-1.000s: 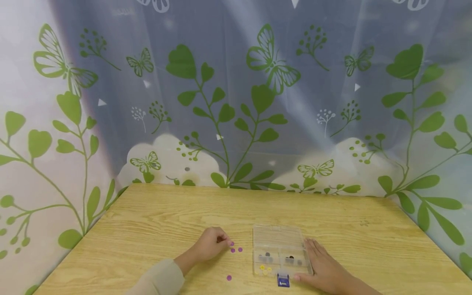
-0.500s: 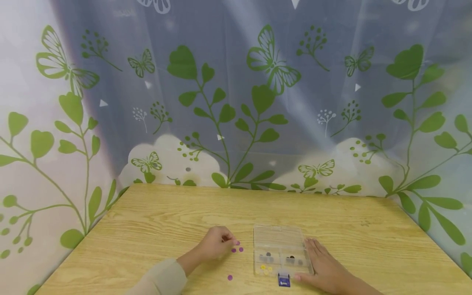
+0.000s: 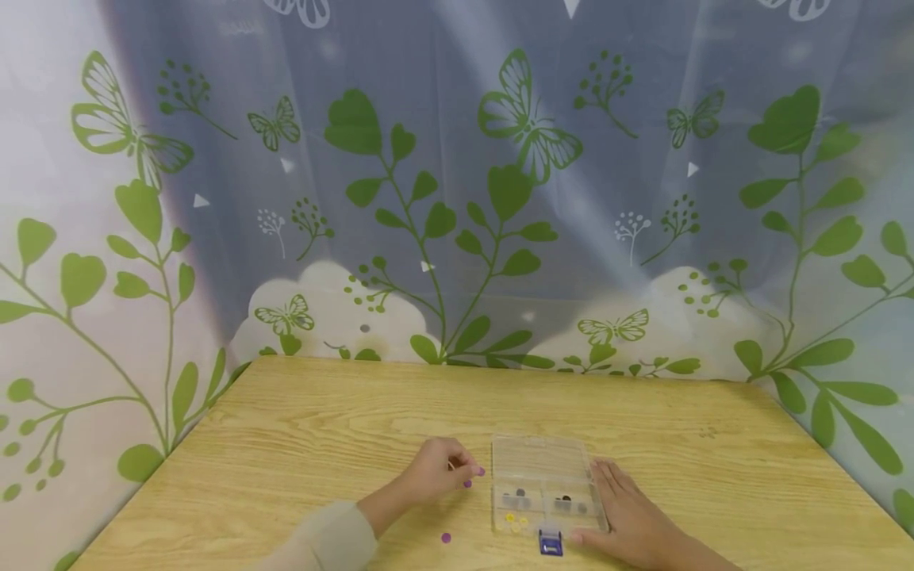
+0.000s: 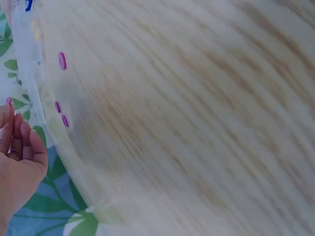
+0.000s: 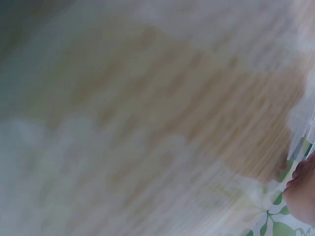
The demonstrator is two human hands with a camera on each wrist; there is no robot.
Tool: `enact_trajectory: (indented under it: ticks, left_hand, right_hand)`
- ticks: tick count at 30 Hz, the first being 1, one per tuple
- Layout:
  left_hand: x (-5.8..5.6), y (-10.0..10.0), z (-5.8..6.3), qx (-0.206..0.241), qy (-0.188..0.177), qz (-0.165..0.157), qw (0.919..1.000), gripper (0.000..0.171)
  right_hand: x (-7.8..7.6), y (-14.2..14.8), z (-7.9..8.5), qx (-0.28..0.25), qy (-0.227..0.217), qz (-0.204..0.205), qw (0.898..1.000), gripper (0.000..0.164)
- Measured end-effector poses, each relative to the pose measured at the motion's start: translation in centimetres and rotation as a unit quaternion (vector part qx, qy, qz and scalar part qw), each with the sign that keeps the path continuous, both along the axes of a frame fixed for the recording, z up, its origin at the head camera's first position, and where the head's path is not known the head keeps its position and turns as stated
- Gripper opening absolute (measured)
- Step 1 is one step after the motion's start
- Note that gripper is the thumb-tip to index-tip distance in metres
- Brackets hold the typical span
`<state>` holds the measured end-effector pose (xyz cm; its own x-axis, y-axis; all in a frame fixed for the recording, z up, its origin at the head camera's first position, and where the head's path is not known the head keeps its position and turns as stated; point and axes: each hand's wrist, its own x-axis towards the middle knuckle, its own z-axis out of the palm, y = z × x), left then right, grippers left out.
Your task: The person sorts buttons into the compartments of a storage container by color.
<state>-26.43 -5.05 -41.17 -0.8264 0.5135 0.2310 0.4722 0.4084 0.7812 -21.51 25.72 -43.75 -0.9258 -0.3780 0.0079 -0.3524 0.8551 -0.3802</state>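
My left hand [image 3: 441,469] pinches a small purple button-like disc [image 4: 8,100] between thumb and fingertips, left of a clear plastic box. More purple discs [image 4: 62,61] lie on the table; in the head view one [image 3: 446,538] lies nearer the front, and another is partly covered by the left hand. The divided box [image 3: 539,449] has its lid raised at the back. Dark discs [image 3: 566,500] and yellow ones [image 3: 510,518] are in its compartments. My right hand [image 3: 631,519] rests along the box's right side with straight fingers, its thumb by the front edge.
A blue latch [image 3: 551,542] sticks out at the box's front. The wood-grain table [image 3: 343,404] ends at the back against a curtain [image 3: 457,198] printed with leaves and butterflies.
My left hand has moved right toward the box, with a purple disc lifted from the group between its fingertips. The right hand and the box have stayed put.
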Motion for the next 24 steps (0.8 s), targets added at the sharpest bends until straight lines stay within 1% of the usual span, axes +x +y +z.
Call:
enact_trajectory:
  ticks: [3, 8, 12, 19, 24]
  left_hand:
    - [0.2, 0.4, 0.1, 0.001, 0.008, -0.006, 1.0000, 0.010]
    - [0.4, 1.0, 0.3, 0.005, -0.003, -0.009, 0.9999, 0.010]
    - [0.4, 1.7, 0.3, 0.002, -0.005, -0.008, 1.0000, 0.011]
    - [0.6, 2.5, 0.3, 0.016, -0.005, -0.010, 0.9998, 0.010]
    - [0.8, 3.1, 0.5, 0.025, -0.002, -0.015, 0.9996, 0.008]
  right_hand:
    - [0.0, 0.0, 0.0, 0.000, -0.001, -0.001, 1.000, 0.101]
    - [0.0, -0.1, 0.0, 0.002, 0.002, -0.002, 1.000, 0.101]
    - [-0.1, 0.0, -0.1, 0.004, 0.008, -0.002, 1.000, 0.100]
    - [-0.1, 0.0, -0.2, -0.022, 0.001, -0.005, 1.000, 0.100]
    - [0.0, 0.0, -0.3, -0.011, 0.018, -0.001, 1.000, 0.100]
